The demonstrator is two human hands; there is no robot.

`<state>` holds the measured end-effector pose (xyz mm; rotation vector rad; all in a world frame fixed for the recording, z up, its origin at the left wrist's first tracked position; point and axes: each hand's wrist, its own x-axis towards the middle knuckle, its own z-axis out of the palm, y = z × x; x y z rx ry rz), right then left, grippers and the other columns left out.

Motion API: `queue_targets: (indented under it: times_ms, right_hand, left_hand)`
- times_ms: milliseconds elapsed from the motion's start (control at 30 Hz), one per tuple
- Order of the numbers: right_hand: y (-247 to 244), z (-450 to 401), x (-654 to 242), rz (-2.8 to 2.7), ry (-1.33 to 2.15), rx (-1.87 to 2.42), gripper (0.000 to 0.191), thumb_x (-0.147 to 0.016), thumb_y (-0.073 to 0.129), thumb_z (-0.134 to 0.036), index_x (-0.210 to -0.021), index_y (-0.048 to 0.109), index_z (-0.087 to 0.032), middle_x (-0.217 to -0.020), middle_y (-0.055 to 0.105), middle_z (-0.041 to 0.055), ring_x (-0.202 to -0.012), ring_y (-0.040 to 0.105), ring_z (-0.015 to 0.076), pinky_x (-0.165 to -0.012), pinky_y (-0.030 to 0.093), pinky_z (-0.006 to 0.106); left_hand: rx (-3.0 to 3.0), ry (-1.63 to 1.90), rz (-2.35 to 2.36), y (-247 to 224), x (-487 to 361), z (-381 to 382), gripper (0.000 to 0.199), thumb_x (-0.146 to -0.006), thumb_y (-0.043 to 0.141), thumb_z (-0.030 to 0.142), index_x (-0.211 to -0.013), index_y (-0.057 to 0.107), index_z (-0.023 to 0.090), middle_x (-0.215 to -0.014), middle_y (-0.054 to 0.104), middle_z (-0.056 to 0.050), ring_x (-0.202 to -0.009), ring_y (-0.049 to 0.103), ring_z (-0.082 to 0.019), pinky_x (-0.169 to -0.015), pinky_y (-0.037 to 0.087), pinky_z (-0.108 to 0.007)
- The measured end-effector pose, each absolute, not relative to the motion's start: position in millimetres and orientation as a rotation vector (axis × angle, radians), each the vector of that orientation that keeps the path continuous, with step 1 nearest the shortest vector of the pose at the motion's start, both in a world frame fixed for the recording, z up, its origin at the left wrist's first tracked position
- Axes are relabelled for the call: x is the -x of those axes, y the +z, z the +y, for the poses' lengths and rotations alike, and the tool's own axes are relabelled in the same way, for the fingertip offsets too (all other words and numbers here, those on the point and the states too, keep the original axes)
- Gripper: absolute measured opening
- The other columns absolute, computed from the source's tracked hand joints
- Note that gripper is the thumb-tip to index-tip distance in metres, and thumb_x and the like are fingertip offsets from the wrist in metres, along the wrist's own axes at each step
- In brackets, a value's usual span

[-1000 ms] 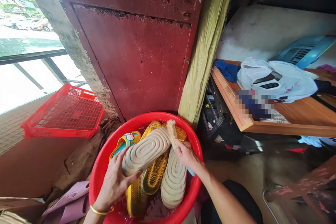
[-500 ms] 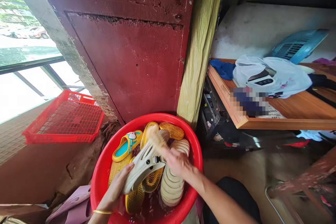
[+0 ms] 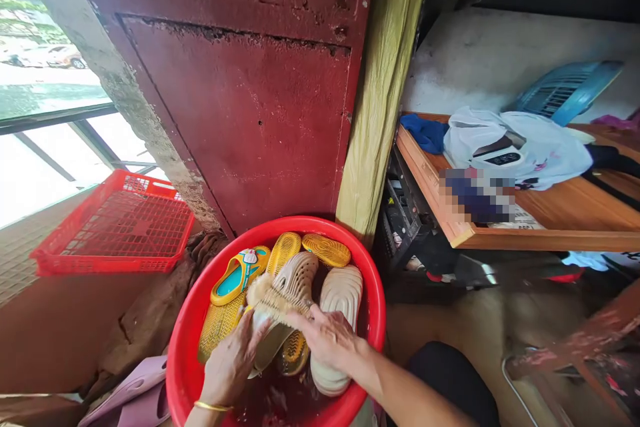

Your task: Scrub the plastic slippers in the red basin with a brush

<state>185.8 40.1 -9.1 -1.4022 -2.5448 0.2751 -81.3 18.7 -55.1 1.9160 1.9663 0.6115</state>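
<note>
My left hand (image 3: 231, 355) grips a beige clog (image 3: 303, 275) near its heel, over a red basin (image 3: 178, 333) of dark water. The clog's perforated toe points away from me. In my right hand (image 3: 333, 340) is a scrubbing brush (image 3: 273, 300) with pale bristles, lying across the clog's upper and hiding part of it. Right of them, another pale shoe (image 3: 341, 292) rests sole up in the basin. Yellow slippers crowd the left and far side: one sandal (image 3: 231, 285) shows a turquoise footbed, and a yellow sole (image 3: 327, 250) faces up at the back.
A red plastic crate (image 3: 117, 227) stands at the left by the window. Pink slippers (image 3: 131, 387) lie left of the basin. Behind rises a maroon door (image 3: 240, 127). At the right, a wooden shelf (image 3: 540, 237) holds a white plastic bag (image 3: 540, 147) and a blue fan (image 3: 570, 90).
The clog has turned so its holed top shows more. The brush has moved down and left across it, with my right hand slightly lower. My left hand has shifted right.
</note>
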Motion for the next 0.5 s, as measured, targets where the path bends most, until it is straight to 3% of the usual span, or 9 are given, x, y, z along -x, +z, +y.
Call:
queue_targets:
  times_ms: [100,167,300,500]
  right_hand:
    - [-14.7,48.2,-188.2,-2.529,0.250,1.507,0.059,-0.095,0.051,-0.017,-0.149,0.052,-0.042,-0.103,0.076,0.0066,-0.069,0.069,0.0205,-0.063,0.053,0.030]
    - [-20.1,67.3,-198.2,-2.425,0.288,1.604,0.058,-0.095,0.049,-0.015,-0.149,0.055,-0.037,-0.104,0.077,0.0090,-0.077,0.071,0.0234,-0.070,0.055,0.034]
    - [-34.3,92.6,-209.8,-2.225,0.320,1.676,0.054,-0.097,0.042,-0.015,-0.147,0.059,-0.025,-0.108,0.077,0.0137,-0.092,0.073,0.0268,-0.081,0.057,0.039]
    - [-51.2,78.8,-202.2,-2.208,0.413,1.369,0.054,-0.097,0.048,-0.020,-0.150,0.056,-0.028,-0.118,0.076,0.0088,-0.102,0.073,0.0236,-0.090,0.058,0.034]
  left_hand:
    - [-1.913,0.542,1.853,-56.3,73.3,15.7,0.072,-0.083,0.062,0.045,-0.149,0.051,0.018,-0.151,0.059,-0.020,-0.138,0.057,-0.036,-0.110,0.049,-0.049]
    - [-1.914,0.566,1.836,-56.0,67.8,17.1,0.075,-0.084,0.057,0.038,-0.154,0.043,0.015,-0.153,0.057,-0.020,-0.141,0.054,-0.035,-0.115,0.045,-0.051]
    - [-1.785,0.683,1.850,-56.2,68.3,22.9,0.072,-0.077,0.052,0.027,-0.147,0.049,0.011,-0.148,0.061,-0.021,-0.135,0.060,-0.035,-0.115,0.044,-0.052]
    - [-1.392,1.094,1.692,-56.4,88.5,28.5,0.062,-0.077,0.055,0.044,-0.134,0.063,0.019,-0.131,0.073,-0.010,-0.122,0.067,-0.031,-0.103,0.053,-0.041]
